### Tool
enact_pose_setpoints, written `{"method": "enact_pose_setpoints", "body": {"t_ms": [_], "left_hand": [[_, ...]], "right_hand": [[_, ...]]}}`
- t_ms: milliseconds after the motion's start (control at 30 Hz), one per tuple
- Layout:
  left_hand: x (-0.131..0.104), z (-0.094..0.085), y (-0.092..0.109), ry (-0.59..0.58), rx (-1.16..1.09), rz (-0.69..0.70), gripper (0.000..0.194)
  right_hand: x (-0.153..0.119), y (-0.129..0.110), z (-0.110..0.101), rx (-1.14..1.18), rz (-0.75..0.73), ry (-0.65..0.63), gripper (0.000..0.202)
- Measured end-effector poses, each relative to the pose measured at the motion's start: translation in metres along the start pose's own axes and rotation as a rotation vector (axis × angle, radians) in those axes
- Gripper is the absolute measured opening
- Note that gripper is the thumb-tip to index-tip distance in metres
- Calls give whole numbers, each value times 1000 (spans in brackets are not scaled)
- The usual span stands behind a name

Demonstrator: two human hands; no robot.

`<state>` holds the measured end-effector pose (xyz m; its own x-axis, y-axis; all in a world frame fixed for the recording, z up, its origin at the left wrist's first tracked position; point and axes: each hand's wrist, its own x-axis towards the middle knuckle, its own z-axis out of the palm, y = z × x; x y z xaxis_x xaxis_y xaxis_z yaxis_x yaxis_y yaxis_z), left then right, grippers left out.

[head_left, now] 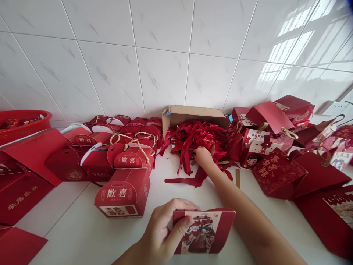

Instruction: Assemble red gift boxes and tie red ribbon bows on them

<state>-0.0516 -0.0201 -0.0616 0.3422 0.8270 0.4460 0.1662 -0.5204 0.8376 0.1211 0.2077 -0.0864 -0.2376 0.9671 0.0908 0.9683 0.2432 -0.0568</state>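
My left hand (pixel 162 228) grips a red gift box (pixel 205 233) with a printed cartoon figure, near the front of the white table. Its thumb lies across the printed face and the fingers go behind. My right hand (pixel 203 156) reaches forward into a heap of dark red ribbons (pixel 193 134) that spills out of a cardboard box (pixel 195 110) lying against the wall. The right fingertips are buried among the ribbons, so what they touch is hidden. A tan strap (pixel 238 178) lies on the table just right of the right forearm.
Red handled boxes (pixel 122 193), some with gold rope, crowd the left side. A red basin (pixel 24 123) stands at the far left. More red gift boxes (pixel 278 171) with tan straps are piled on the right. A white tiled wall (pixel 162 73) closes off the back.
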Motion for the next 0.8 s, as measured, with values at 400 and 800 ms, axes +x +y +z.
{"method": "enact_pose_setpoints", "body": {"t_ms": [400, 800], "left_hand": [[2, 0, 2, 8, 18, -6, 15], [33, -19, 8, 96, 383, -30, 18]], "right_hand": [[-1, -3, 6, 244, 54, 48, 26], [-57, -17, -99, 1028, -211, 440, 30]]}}
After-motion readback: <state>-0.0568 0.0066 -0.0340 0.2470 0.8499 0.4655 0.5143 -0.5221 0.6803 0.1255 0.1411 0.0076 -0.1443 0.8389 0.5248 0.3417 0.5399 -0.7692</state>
